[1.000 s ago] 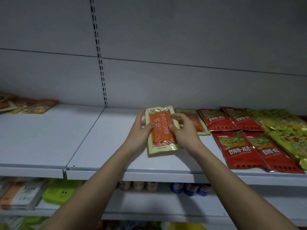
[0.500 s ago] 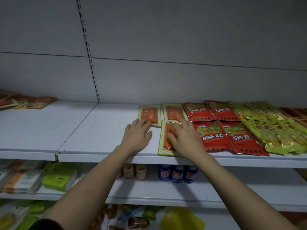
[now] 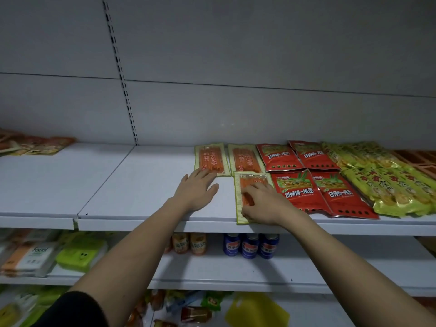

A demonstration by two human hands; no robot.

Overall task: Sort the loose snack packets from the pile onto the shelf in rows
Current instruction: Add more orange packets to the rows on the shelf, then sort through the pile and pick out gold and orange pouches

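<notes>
Head view: the orange stick packet [image 3: 250,197] that both hands held in the air a second ago now lies flat at the front of the shelf [image 3: 146,185], just beside the red packets [image 3: 299,192]. Right hand [image 3: 264,204] presses it with curled fingers; left hand [image 3: 197,191], open, touches the back-row packet [image 3: 211,159]. A second row has begun.
</notes>
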